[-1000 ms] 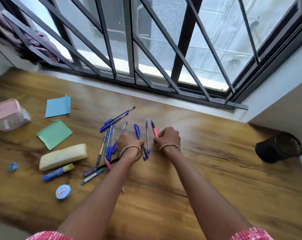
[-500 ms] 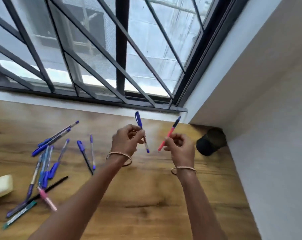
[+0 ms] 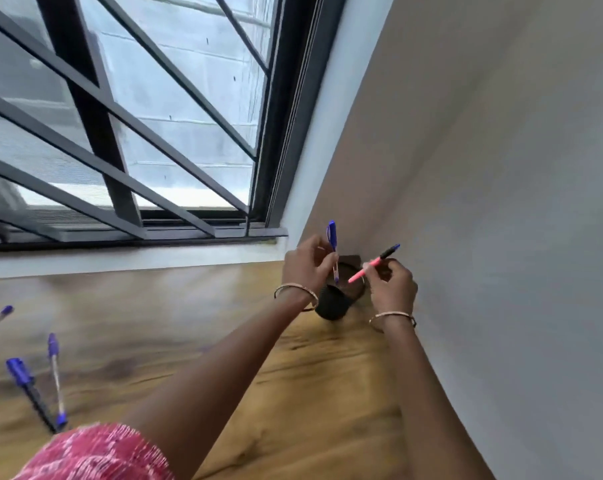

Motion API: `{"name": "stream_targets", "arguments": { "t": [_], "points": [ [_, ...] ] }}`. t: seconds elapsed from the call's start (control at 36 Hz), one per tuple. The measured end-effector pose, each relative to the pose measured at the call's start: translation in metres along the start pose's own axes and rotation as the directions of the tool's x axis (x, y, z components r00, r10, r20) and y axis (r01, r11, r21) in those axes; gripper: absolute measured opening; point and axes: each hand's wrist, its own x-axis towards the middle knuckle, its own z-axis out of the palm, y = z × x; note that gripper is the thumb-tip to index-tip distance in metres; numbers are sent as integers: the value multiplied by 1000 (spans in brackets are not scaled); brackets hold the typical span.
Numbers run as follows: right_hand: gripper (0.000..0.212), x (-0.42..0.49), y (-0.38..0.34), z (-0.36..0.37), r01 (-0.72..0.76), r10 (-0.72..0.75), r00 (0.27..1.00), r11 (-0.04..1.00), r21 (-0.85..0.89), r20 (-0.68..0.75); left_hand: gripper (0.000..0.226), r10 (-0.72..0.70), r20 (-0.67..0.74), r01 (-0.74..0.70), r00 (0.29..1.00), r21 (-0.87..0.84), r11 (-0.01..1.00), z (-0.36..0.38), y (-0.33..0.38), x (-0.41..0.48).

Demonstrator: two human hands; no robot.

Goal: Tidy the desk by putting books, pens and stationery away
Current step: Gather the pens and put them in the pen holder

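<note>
Hovering over the black mesh pen cup (image 3: 333,303) in the desk's (image 3: 293,393) far right corner, both hands carry 1 pen each. The left hand (image 3: 305,268) has its grip pinched on a blue pen (image 3: 334,252), nearly upright, tip at the cup's rim. The right hand (image 3: 393,285) has its grip closed on a pink pen (image 3: 369,266), slanted across the opening. Likely risks: the 2 tips cross and knock together, the slanted pink pen catches the rim and skids onto the desk, or a wrist nudges the light cup over. Several blue pens (image 3: 52,372) lie well apart at the left, not yet collected.
</note>
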Motion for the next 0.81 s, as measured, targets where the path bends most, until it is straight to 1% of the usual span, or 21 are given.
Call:
{"name": "stream_targets", "arguments": {
  "t": [0.08,0.17,0.31,0.42,0.64,0.72,0.81],
  "points": [
    [23,8,9,10,-21,30,991,997,-72,127,11,-37,37,31,999,142,989,13,-9,9],
    [21,13,14,16,-42,58,983,994,-97,173,12,-62,70,48,996,192,980,22,-20,14],
    [19,6,17,19,-35,56,979,994,-108,195,11,-74,94,54,993,195,979,22,-27,9],
    [20,-15,13,20,-11,30,977,996,-89,211,9,-48,43,38,998,208,977,8,-31,-7],
    [15,-91,8,29,-14,18,960,1000,-17,280,8,-126,15,121,992,187,975,-50,-49,-73],
    [15,-121,1,30,21,-8,955,999,-38,297,8,-139,16,134,990,186,974,-73,-56,-102],
    [15,-149,-7,30,49,-27,937,997,-53,347,8,-129,8,123,992,236,964,-93,-57,-126]
  ]
}}
